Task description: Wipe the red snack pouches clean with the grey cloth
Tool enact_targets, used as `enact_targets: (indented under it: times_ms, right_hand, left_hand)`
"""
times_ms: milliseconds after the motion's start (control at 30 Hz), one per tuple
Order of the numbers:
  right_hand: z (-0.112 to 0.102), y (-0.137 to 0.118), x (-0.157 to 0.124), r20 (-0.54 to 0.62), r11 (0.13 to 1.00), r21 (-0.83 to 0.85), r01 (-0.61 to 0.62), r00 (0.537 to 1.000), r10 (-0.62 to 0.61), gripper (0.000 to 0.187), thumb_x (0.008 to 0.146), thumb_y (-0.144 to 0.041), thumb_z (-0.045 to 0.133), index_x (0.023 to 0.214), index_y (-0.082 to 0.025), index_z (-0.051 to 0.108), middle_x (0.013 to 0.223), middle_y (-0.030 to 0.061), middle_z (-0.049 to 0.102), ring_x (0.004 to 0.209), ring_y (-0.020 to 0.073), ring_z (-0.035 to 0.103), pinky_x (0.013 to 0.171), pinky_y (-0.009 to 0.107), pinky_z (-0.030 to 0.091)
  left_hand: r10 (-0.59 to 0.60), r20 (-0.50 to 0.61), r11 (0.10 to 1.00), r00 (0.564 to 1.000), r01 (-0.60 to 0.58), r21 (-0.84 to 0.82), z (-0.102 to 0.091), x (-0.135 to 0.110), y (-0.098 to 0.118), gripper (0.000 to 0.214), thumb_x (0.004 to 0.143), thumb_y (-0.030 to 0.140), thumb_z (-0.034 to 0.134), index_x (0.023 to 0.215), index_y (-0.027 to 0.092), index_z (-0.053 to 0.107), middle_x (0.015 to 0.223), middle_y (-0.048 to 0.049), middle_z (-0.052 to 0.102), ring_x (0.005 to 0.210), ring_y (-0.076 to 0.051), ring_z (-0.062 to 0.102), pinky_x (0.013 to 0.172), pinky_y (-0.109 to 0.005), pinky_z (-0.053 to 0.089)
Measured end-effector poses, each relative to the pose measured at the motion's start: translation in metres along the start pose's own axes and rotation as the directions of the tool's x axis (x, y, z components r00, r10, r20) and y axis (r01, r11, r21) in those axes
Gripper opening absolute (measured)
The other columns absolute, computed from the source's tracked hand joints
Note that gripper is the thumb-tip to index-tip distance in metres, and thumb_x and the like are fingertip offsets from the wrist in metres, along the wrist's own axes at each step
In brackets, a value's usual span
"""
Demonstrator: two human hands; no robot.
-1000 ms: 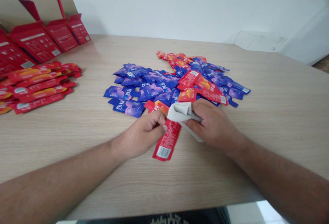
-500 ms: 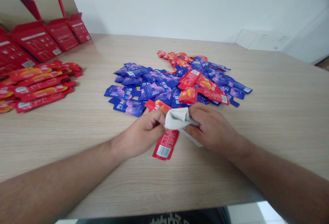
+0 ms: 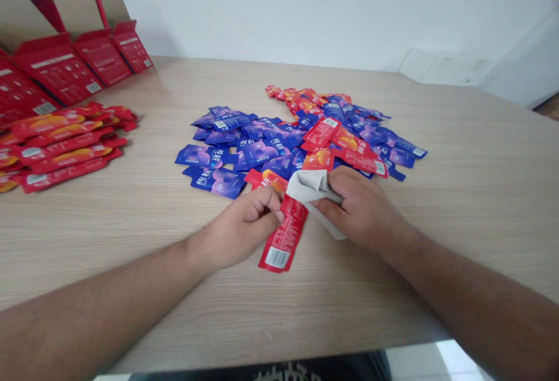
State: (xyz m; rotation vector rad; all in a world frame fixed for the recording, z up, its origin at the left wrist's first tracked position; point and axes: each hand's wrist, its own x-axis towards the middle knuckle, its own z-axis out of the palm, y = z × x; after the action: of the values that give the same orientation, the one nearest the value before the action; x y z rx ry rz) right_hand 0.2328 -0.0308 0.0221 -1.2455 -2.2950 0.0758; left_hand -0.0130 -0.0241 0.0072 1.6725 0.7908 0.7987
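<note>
Left hand [image 3: 244, 226] closed, thumb and fingers pinching a red sachet [image 3: 285, 238] near its upper end. Right hand [image 3: 360, 209] closed too, gripping a grey cloth [image 3: 312, 186] bunched over the sachet's top edge, one corner trailing below the palm. Sachet held between both hands, slanting toward the body, barcode end lowest and just above the counter [image 3: 131, 288] or resting on it; contact hard to tell from this angle.

Directly beyond the hands, a loose heap of sachets [image 3: 279, 148] on the counter: blue ones mostly on the left, red ones toward the right and far end, all overlapping, the nearest red ones just beside the cloth. Well to the left, stacked red sachets [image 3: 61, 148] lying side by side in an overlapping bank. Past them, at the far left corner — red cartons [image 3: 56, 69], tan flaps standing open.
</note>
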Motion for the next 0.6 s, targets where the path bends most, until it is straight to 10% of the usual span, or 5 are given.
enact_targets:
  times_ms: [167,367,600]
  right_hand:
    - [0.000,-0.006,-0.003,0.139,0.985,0.120,0.124,0.980,-0.140,0.013,0.095,-0.029,0.064,0.091,-0.020,0.055,0.092,0.0041,0.060,0.080,0.0188,0.057,0.072,0.031,0.046]
    - [0.001,-0.008,-0.002,0.062,0.997,0.071,0.028,0.998,-0.032,0.012,0.094,-0.028,0.064,0.090,-0.019,0.057,0.093,0.0066,0.062,0.085,0.0217,0.059,0.076,0.034,0.048]
    - [0.004,-0.040,-0.015,0.274,0.955,0.196,0.222,0.923,-0.271,0.003,0.093,-0.021,0.063,0.096,-0.022,0.063,0.102,0.0046,0.067,0.091,0.0204,0.061,0.082,0.033,0.050]
  left_hand:
    - [-0.022,-0.006,1.000,1.000,0.022,-0.017,0.000,0.000,0.000,0.018,0.094,0.024,0.059,0.080,0.017,0.051,0.075,0.0035,0.055,0.064,-0.008,0.047,0.059,-0.022,0.041]
    - [-0.054,-0.044,0.998,0.998,0.052,-0.045,0.001,0.002,-0.001,0.017,0.094,0.026,0.060,0.081,0.017,0.052,0.074,0.0034,0.056,0.062,-0.009,0.047,0.058,-0.022,0.041]
    - [-0.134,-0.172,0.990,0.976,0.124,-0.064,0.002,0.004,0.002,0.018,0.091,0.026,0.061,0.078,0.019,0.051,0.066,0.0050,0.051,0.056,-0.009,0.043,0.053,-0.021,0.036]
